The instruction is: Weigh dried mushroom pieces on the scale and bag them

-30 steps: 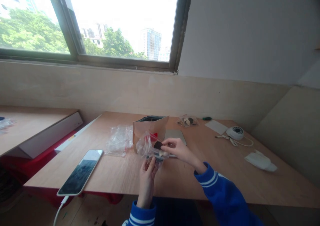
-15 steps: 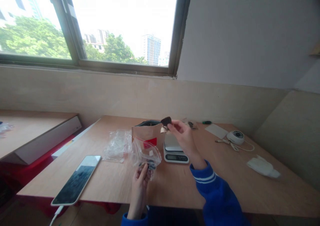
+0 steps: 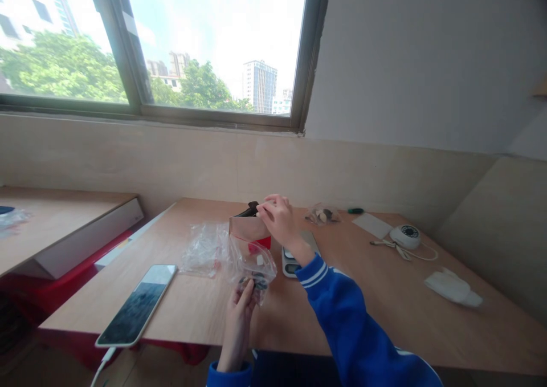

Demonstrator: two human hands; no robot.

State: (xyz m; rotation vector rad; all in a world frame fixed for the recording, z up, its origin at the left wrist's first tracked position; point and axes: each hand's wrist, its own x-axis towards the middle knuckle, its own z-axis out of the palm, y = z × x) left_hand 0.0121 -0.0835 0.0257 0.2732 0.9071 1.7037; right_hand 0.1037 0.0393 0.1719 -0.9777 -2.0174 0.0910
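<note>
My left hand (image 3: pixel 240 313) is closed on a small clear zip bag (image 3: pixel 267 268) near the front of the table, with several dark pieces (image 3: pixel 255 282) at its bottom. Behind that stands a brown paper pouch (image 3: pixel 244 228) with a red patch and an open top. At the pouch's mouth, my right hand (image 3: pixel 280 220) pinches a dark brown, flattish piece (image 3: pixel 253 206); its exact kind is unclear. A white digital scale (image 3: pixel 289 269) lies to the right of the pouch, partly hidden by my right forearm.
Crumpled clear bags (image 3: pixel 203 250) and a phone on a cable (image 3: pixel 137 307) lie to the left. Farther back is a clear bag of dark and pale pieces (image 3: pixel 322 215). A white card (image 3: pixel 371 225), a dome camera (image 3: pixel 405 236) and a white glove-like bundle (image 3: pixel 453 287) lie right.
My right hand has moved left from beside the pouch to its mouth, carrying the dark piece. The pale piece shown with it before is now hidden. My left hand keeps the zip bag.
</note>
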